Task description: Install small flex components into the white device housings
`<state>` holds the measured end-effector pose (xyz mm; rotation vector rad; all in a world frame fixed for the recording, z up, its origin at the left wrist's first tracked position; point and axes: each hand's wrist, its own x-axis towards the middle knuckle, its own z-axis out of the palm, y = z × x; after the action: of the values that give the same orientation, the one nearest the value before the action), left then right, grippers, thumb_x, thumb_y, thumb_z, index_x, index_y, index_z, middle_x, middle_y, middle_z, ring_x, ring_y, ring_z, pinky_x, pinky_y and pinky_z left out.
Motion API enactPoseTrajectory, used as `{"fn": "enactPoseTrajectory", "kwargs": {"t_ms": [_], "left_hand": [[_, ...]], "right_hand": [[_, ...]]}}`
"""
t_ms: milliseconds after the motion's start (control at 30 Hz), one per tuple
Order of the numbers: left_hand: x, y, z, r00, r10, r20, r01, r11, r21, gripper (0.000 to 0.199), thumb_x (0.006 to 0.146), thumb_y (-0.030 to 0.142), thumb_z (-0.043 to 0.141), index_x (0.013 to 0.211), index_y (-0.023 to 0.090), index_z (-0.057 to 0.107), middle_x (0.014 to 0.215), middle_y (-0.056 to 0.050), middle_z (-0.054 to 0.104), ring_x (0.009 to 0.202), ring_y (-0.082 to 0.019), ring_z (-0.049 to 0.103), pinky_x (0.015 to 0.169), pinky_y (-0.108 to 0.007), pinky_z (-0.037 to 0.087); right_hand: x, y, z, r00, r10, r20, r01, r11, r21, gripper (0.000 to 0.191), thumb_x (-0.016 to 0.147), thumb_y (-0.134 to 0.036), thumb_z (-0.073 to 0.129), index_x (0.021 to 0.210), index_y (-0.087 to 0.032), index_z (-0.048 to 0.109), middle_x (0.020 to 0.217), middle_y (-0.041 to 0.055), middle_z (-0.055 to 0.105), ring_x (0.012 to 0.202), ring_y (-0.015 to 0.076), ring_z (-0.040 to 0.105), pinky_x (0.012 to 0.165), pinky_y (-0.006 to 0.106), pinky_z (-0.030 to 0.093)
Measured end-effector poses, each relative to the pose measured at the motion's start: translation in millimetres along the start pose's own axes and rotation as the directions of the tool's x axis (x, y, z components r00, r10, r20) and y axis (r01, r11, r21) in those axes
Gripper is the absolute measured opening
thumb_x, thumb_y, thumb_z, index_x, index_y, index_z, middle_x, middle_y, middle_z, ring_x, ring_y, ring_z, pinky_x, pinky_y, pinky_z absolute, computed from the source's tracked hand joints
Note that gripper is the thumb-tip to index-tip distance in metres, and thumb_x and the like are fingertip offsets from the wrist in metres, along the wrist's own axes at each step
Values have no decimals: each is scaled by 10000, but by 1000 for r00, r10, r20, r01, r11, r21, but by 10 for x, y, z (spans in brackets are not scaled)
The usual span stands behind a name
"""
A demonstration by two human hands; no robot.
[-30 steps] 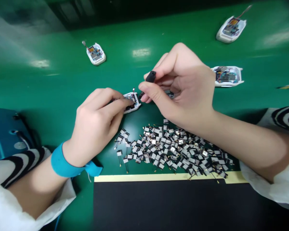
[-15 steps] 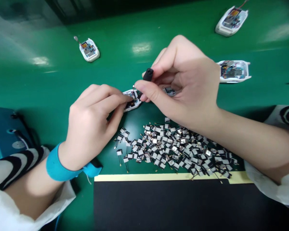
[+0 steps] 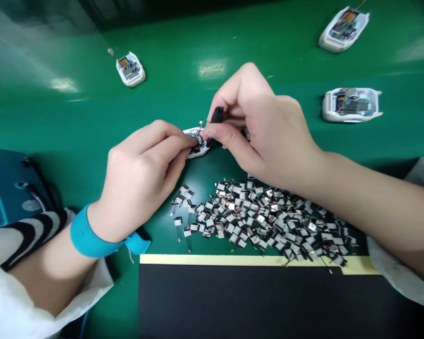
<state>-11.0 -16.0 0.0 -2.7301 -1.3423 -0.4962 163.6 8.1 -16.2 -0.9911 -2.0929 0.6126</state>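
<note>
Fingers (image 3: 171, 142) of the left hand (image 3: 139, 186) sit close together, clamped on a small white casing (image 3: 199, 151) that lies on the bench, wires sticking up from it. Fingers (image 3: 221, 138) of the right hand (image 3: 272, 136) pinch a black handle (image 3: 217, 114), which has come down from above and now sits right at the casing's wires. Below the hands lies a heap of small black-and-silver tabs (image 3: 261, 216). A blue wrist strap (image 3: 92, 238) circles the left wrist. Other white casings (image 3: 349, 104) rest well apart on the green bench (image 3: 212, 94).

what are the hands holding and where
Left hand pinches a white device housing at its edge; right hand grips a black-handled tool by the handle.
</note>
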Motion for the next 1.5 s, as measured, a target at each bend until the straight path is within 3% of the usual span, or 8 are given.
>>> {"fn": "enactPoseTrajectory", "kwargs": {"t_ms": [200, 800, 967, 1500], "left_hand": [[-4, 4, -37, 997, -6, 71, 3, 999, 46, 147, 843, 211, 445, 887, 209, 586, 869, 5, 591, 752, -138, 547, 629, -245, 431], [-22, -11, -3, 1000, 0, 14, -1, 999, 47, 181, 828, 176, 428, 868, 185, 605, 865, -22, 597, 716, -148, 542, 583, -255, 405], [-25, -15, -7, 1000, -23, 22, 22, 999, 35, 209, 837, 165, 398, 877, 227, 593, 880, 9, 598, 741, -133, 547, 598, -244, 422], [-23, -9, 1, 1000, -26, -11, 27, 998, 58, 154, 803, 176, 497, 872, 246, 616, 856, 35, 590, 716, -93, 533, 585, -202, 399]], "right_hand": [[-6, 23, 10, 1000, -19, 6, 18, 998, 64, 157, 827, -217, 476, 773, -195, 330, 758, -16, 514, 672, 103, 574, 527, 205, 401], [-19, 4, 8, 999, -32, 29, 31, 999, 31, 135, 828, -207, 473, 798, -193, 343, 787, -10, 533, 704, 111, 583, 555, 215, 439], [-20, 28, 22, 999, -38, 13, 38, 999, 25, 150, 824, -215, 478, 783, -205, 334, 758, -24, 519, 679, 96, 576, 537, 204, 426], [-9, 17, 21, 1000, -7, 27, 7, 1000, -13, 139, 825, -235, 475, 792, -193, 347, 747, -18, 517, 654, 103, 569, 514, 205, 403]]}}
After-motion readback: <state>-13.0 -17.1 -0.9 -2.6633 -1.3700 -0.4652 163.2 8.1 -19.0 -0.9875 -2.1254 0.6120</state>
